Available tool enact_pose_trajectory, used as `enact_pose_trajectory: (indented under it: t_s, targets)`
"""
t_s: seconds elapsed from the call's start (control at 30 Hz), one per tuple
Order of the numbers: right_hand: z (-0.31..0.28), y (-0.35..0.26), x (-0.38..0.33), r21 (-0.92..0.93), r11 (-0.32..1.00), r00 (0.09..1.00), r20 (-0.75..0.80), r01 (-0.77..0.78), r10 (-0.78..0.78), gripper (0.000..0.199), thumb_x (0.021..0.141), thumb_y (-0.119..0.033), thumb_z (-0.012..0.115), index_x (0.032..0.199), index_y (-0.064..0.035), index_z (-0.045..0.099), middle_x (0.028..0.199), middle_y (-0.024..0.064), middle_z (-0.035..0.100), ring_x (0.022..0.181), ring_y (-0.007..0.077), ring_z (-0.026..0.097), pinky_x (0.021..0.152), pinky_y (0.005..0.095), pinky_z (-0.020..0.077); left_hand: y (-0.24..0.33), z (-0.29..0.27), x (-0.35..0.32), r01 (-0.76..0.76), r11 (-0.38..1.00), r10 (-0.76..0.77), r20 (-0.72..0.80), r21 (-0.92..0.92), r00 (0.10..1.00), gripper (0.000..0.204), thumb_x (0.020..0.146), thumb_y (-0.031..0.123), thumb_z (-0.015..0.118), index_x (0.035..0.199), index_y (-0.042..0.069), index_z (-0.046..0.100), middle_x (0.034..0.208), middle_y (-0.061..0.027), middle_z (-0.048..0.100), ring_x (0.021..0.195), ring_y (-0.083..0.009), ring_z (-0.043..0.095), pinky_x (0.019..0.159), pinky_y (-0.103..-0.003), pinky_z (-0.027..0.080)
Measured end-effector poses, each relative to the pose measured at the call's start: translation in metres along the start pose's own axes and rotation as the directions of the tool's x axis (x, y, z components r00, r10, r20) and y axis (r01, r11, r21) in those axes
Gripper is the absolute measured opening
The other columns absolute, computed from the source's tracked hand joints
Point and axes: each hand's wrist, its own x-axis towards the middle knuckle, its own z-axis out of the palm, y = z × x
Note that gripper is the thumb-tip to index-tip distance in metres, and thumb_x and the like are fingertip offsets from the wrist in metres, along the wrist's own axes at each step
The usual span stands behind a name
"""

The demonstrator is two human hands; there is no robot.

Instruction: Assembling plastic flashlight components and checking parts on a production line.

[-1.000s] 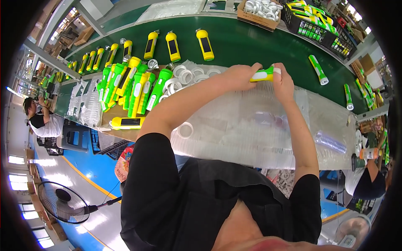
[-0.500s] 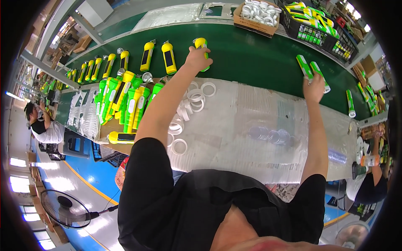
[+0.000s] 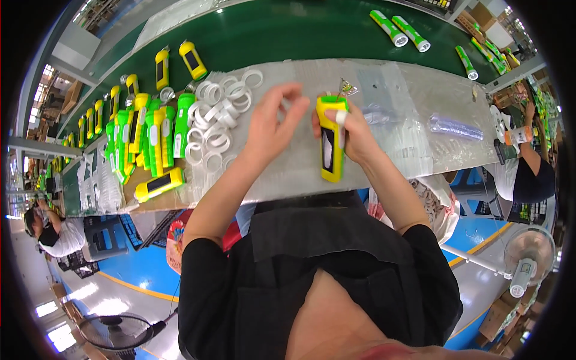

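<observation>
In front of me, my right hand grips a yellow flashlight body with a dark panel on its side and a green rim at its open top. A small shiny part sticks up from that top. There is a white cover on the right thumb. To the left of the flashlight, my left hand is held open, touching nothing. Nearest it, white plastic rings lie in a loose heap on the covered worktop. Beyond the rings stand green and yellow flashlights, packed side by side.
Across the back runs a green conveyor belt, with yellow flashlights at left and green-and-white ones at far right. Clear plastic discs lie right on the worktop. Fans stand behind; co-workers sit either side.
Both hands have come back from the belt toward me. My right hand has left the green flashlights and now holds the yellow one; my left hand is empty. The view has shifted.
</observation>
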Motion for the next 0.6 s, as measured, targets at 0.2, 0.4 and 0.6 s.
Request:
enact_pose_trajectory:
  t_s: [0.2,0.4,0.6]
  targets:
    - [0.026,0.008,-0.040,-0.183,0.964,0.914,0.324,-0.192,0.244,0.064,0.072,-0.038,0.076,0.116,-0.0027,0.046,0.088,0.0127,0.061,0.068,0.0178,0.061,0.063,0.0299,0.0484,0.018,0.003,-0.010,0.057,0.846,0.097,0.257,-0.530,0.962,0.042,0.105,0.034,0.038,0.115,0.001,0.063,0.116,-0.0074,0.061,0.104,-0.0161,0.056,0.088,-0.030,0.045]
    - [0.031,0.015,-0.052,-0.194,0.978,0.969,0.219,-0.073,0.116,0.054,0.093,-0.034,0.063,0.129,0.0001,0.043,0.102,0.0134,0.064,0.082,0.0178,0.063,0.077,0.0334,0.0526,0.022,-0.005,-0.031,-0.144,0.889,0.126,-0.070,-0.435,0.990,0.043,0.106,0.028,0.036,0.104,-0.001,0.067,0.108,-0.0084,0.062,0.095,-0.0165,0.058,0.084,-0.030,0.046]
    - [0.029,0.030,-0.052,-0.066,0.995,0.995,0.057,-0.081,0.085,0.050,0.096,-0.037,0.059,0.130,-0.0039,0.042,0.100,0.0112,0.062,0.076,0.0167,0.061,0.070,0.0329,0.0510,0.017,0.019,-0.050,-0.246,0.896,0.244,-0.052,-0.370,0.968,0.035,0.104,0.023,0.040,0.112,0.002,0.067,0.117,-0.0099,0.065,0.107,-0.0254,0.058,0.092,-0.033,0.044]
